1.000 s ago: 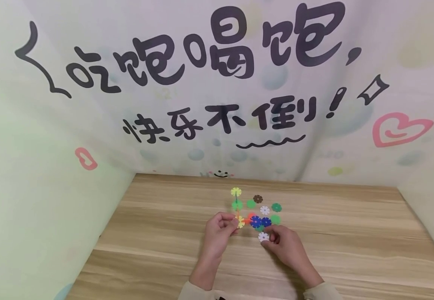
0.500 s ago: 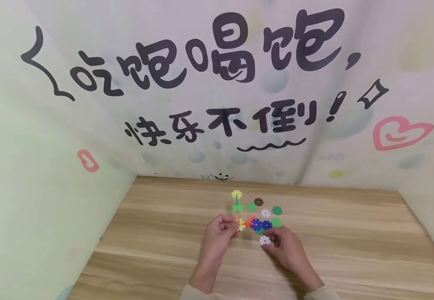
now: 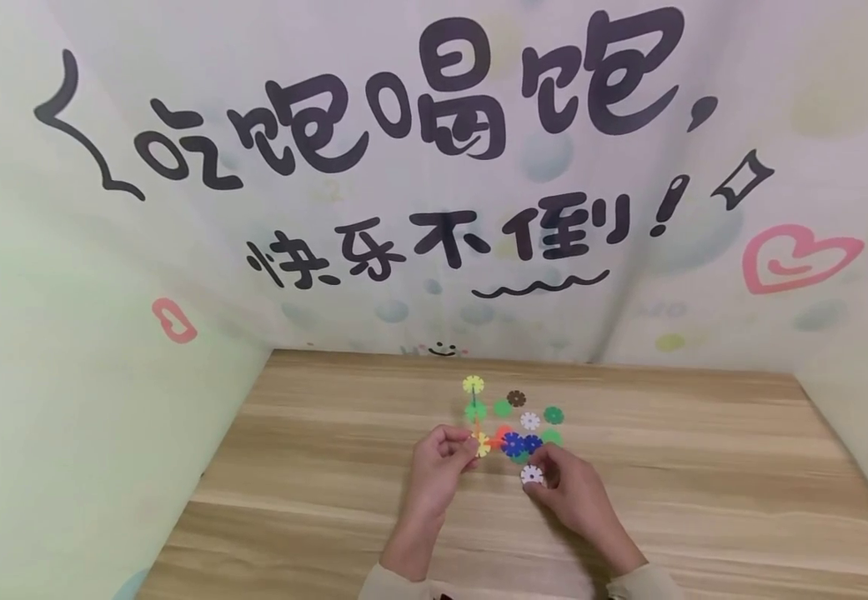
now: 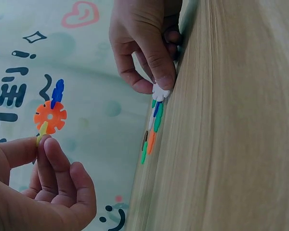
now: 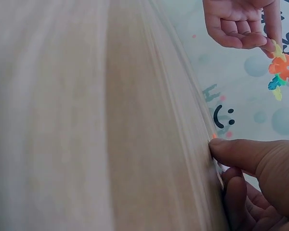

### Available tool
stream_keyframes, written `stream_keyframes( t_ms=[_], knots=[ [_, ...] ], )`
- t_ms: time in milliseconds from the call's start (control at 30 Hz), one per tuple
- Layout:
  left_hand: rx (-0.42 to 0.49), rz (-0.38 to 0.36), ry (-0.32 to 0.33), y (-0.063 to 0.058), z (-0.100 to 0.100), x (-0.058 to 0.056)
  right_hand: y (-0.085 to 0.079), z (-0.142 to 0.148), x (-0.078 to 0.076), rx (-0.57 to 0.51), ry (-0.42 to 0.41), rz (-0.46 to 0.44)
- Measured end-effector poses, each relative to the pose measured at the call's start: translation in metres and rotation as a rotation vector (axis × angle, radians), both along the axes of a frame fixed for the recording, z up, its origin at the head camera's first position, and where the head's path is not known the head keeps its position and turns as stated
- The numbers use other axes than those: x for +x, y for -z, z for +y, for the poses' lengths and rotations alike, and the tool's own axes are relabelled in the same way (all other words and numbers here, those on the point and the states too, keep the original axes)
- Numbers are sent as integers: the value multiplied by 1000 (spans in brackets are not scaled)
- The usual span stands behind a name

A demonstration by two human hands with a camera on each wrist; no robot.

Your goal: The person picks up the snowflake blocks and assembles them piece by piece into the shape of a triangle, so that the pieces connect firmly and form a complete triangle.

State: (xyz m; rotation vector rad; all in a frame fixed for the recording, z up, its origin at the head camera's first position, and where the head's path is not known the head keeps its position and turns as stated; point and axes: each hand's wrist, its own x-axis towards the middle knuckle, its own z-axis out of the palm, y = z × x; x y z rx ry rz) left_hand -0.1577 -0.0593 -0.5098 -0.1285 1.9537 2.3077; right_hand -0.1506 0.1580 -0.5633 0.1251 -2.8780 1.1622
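In the head view my left hand (image 3: pixel 437 471) pinches a yellow snowflake disc (image 3: pixel 482 446), part of a joined chain held above the table. A green disc (image 3: pixel 475 410) and another yellow disc (image 3: pixel 474 384) are on its far arm. The left wrist view shows an orange disc (image 4: pixel 50 116) and an upright blue disc (image 4: pixel 58 94) joined beyond the pinched one. My right hand (image 3: pixel 579 492) pinches a white snowflake disc (image 3: pixel 532 476) between thumb and fingers, close over the table. That white disc stands apart from the chain.
Loose discs lie on the wooden table (image 3: pixel 313 467) beyond my hands: brown (image 3: pixel 516 398), white (image 3: pixel 529 421), dark green (image 3: pixel 554 414), blue (image 3: pixel 533 444) and several others. A printed cloth wall (image 3: pixel 373 329) rises behind the table, with further walls at both sides.
The white disc has shifted slightly right between my right fingers and shows more of its face. My left hand and the chain stay nearly still; the head view bobs slightly.
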Motion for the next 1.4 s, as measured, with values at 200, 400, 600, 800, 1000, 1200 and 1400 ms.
stream_keyframes(
  t_ms=[200, 400, 600, 800, 1000, 1200, 1400],
  knots=[
    [1, 4, 4, -2, 0, 0, -2, 0, 2, -52, 30, -7],
    [0, -10, 11, -2, 1, 2, -3, 7, 8, -223, 40, -60],
    [6, -3, 23, 0, 3, 3, -10, 16, 12, -448, 70, -159],
    [-2, 7, 30, -1, 5, 4, -25, 18, 14, -579, 92, -131],
    [16, 10, 46, -3, 7, 5, -41, 18, 18, -638, 105, -98],
    [13, -1, 58, -1, 9, 5, -48, 18, 20, -649, 77, -64],
    [11, -5, 73, -2, 8, 7, -48, 19, 22, -596, 75, -57]
  ],
)
